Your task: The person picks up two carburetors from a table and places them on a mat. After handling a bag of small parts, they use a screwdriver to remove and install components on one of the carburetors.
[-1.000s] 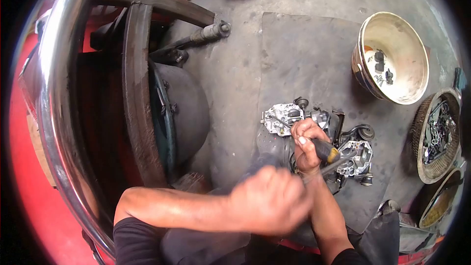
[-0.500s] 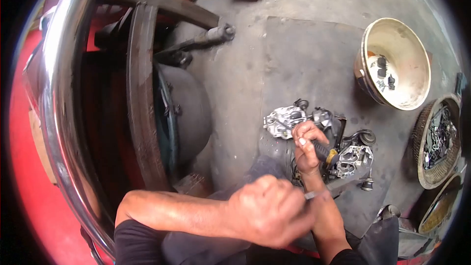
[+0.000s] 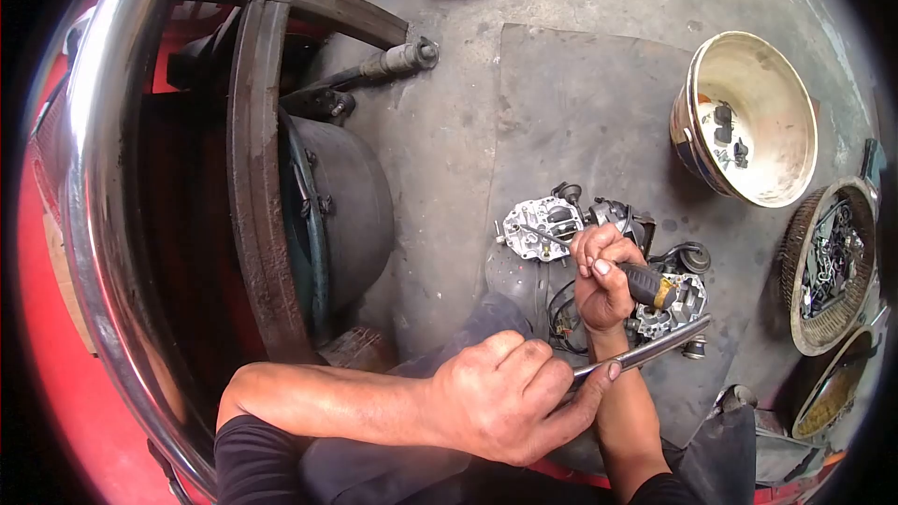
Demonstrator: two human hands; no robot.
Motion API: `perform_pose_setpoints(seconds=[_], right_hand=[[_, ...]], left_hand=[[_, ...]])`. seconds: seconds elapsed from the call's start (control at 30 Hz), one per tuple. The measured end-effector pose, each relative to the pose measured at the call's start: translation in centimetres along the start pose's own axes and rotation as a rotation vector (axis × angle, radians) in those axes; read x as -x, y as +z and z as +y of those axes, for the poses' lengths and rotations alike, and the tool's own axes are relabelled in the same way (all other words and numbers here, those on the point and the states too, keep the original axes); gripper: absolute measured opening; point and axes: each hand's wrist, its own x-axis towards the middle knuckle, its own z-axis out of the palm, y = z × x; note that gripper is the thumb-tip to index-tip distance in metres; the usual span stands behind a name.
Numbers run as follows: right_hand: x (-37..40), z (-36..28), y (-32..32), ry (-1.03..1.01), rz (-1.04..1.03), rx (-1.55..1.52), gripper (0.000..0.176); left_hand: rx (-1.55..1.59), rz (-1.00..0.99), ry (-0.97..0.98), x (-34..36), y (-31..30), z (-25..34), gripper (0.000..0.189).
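My left hand (image 3: pixel 505 393) is closed around a shiny metal bar (image 3: pixel 659 346) that points to the right, passing over my right forearm in this view. Farther forward, my right hand (image 3: pixel 603 266) grips a screwdriver (image 3: pixel 647 286) with a black and yellow handle. Its thin shaft reaches left from my fingers, and the tip overlaps a silver cast-metal part (image 3: pixel 538 224). A second silver casting (image 3: pixel 681 304) lies right of the screwdriver handle, with a dark round fitting (image 3: pixel 694 257) beside it. Dark hoses and fittings sit between the castings, partly hidden by my right hand.
On the right stand a whitish bucket (image 3: pixel 767 122) with small dark parts inside and a woven basket (image 3: pixel 790 271) of metal pieces. A dark mat (image 3: pixel 580 84) covers the floor. To the left rise a chrome bar (image 3: pixel 103 178) and a dark metal frame (image 3: pixel 253 178).
The left hand, blurred before, is now sharp and slightly lower, with its bar in plain sight. My right hand and the screwdriver have shifted slightly to the right.
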Motion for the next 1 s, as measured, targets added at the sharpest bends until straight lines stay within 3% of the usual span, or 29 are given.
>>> perform_pose_setpoints(seconds=[0.67,0.87,1.0], right_hand=[[-0.7,0.8,-1.5,0.107,-0.112,-0.056,0.016],[-0.6,1.2,-2.0,0.117,-0.132,-0.044,0.018],[-0.4,1.3,-2.0,0.119,-0.092,-0.046,0.017]], left_hand=[[-0.048,-0.071,-0.001,-1.0,0.7,-0.2,0.011],[-0.186,-0.162,-0.010,-1.1,1.2,0.3,0.011],[-0.103,-0.047,0.052,-2.2,0.4,1.0,0.010]])
